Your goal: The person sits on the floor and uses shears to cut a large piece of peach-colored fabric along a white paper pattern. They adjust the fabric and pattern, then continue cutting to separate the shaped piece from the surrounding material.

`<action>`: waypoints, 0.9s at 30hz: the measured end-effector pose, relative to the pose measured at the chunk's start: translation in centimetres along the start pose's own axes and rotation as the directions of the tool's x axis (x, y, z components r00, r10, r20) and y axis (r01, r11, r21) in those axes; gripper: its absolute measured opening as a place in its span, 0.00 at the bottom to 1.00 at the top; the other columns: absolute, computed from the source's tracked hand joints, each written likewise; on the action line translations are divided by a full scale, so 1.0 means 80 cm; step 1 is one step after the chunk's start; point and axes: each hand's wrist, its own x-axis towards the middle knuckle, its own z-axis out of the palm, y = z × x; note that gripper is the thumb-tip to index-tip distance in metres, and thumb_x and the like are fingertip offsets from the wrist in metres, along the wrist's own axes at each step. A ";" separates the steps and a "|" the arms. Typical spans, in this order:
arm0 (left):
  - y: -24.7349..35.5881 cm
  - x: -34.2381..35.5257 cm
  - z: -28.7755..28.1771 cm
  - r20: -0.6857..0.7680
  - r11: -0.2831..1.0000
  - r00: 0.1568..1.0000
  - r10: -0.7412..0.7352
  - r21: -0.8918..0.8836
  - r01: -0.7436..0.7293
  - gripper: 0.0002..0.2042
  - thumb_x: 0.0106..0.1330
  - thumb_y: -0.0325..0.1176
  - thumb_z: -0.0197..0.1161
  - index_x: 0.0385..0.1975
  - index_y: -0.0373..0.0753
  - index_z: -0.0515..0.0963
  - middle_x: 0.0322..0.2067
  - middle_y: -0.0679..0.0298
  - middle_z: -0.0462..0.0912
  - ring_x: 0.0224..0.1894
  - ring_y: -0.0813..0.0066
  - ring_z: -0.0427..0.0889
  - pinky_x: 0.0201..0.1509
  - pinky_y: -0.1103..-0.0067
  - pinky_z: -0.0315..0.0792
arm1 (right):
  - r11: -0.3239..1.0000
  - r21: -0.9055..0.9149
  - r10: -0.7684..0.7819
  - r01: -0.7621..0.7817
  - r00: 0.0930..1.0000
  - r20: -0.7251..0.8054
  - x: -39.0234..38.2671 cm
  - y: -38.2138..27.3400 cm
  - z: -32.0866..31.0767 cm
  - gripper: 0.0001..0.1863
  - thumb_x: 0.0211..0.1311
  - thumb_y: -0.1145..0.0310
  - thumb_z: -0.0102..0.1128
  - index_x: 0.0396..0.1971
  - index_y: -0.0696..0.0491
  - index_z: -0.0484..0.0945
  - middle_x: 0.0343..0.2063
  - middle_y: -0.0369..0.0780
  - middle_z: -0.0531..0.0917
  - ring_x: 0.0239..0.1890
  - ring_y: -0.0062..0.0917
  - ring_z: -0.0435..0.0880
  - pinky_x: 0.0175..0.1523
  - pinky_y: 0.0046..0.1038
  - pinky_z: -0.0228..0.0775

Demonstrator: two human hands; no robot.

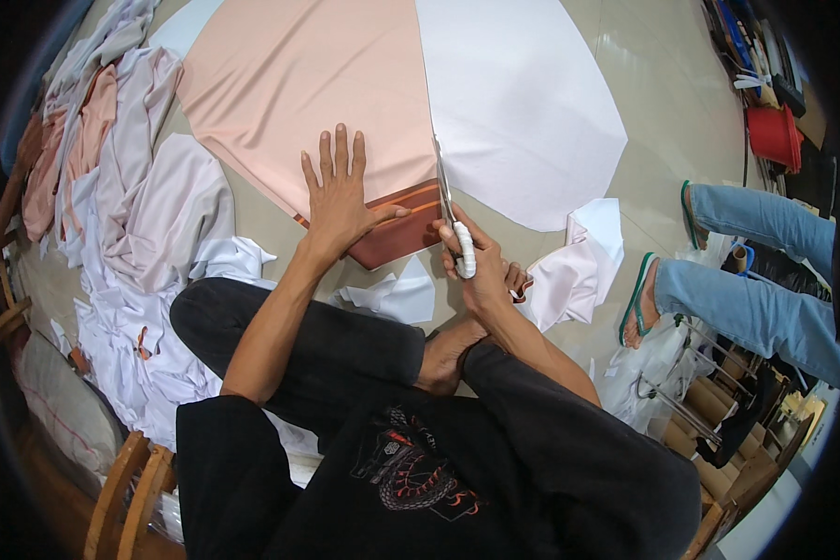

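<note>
A large piece of peach fabric (280, 84) lies spread on the floor, with a dark red and orange striped band (397, 238) at its near end. My left hand (339, 205) rests on it with fingers spread, the thumb reaching over the band. My right hand (471, 257) grips scissors (464, 245) by their handle, which is wrapped in white. Their blades point away from me along the peach fabric's right edge, where it meets a white fabric panel (523, 112). How far the blades are apart I cannot make out.
Heaped white and peach cloth (149, 224) covers the left side. Fabric scraps (397, 291) lie before my crossed legs, and a crumpled piece (574, 266) is at my right. Another person's legs in jeans (751, 299) extend from the right. A red container (773, 138) stands far right; wooden bars (131, 495) are lower left.
</note>
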 end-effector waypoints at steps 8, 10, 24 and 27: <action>-0.002 -0.001 0.002 -0.002 1.000 1.000 0.006 0.000 -0.006 0.72 0.46 0.82 0.66 0.82 0.32 0.45 0.82 0.41 0.37 0.84 0.39 0.29 0.79 0.35 0.28 | 0.999 0.017 -0.047 0.047 0.999 0.004 0.015 0.009 0.004 0.35 0.68 0.70 0.73 0.73 0.57 0.70 0.42 0.35 0.86 0.22 0.13 0.75 0.24 0.18 0.64; -0.003 -0.002 0.002 -0.006 1.000 1.000 0.008 0.002 -0.008 0.73 0.46 0.82 0.66 0.82 0.32 0.45 0.82 0.41 0.37 0.84 0.39 0.29 0.79 0.35 0.27 | 0.999 0.019 -0.043 0.043 0.999 0.001 0.015 0.008 0.006 0.35 0.68 0.70 0.73 0.73 0.57 0.70 0.42 0.35 0.86 0.22 0.13 0.75 0.24 0.18 0.64; -0.003 0.000 0.001 0.032 1.000 0.999 -0.007 -0.001 0.007 0.73 0.45 0.82 0.67 0.82 0.31 0.44 0.83 0.41 0.36 0.84 0.39 0.28 0.79 0.35 0.27 | 0.999 0.018 -0.026 0.026 1.000 0.000 0.026 -0.013 0.008 0.35 0.66 0.71 0.75 0.71 0.58 0.73 0.38 0.35 0.85 0.21 0.13 0.75 0.23 0.18 0.64; -0.002 0.001 0.001 0.045 1.000 0.999 -0.015 -0.002 0.015 0.74 0.45 0.82 0.68 0.82 0.32 0.44 0.83 0.42 0.36 0.84 0.40 0.28 0.79 0.36 0.26 | 0.998 0.028 -0.053 0.052 0.998 0.021 0.043 -0.022 0.012 0.35 0.66 0.68 0.76 0.71 0.60 0.73 0.36 0.34 0.84 0.19 0.13 0.74 0.22 0.18 0.63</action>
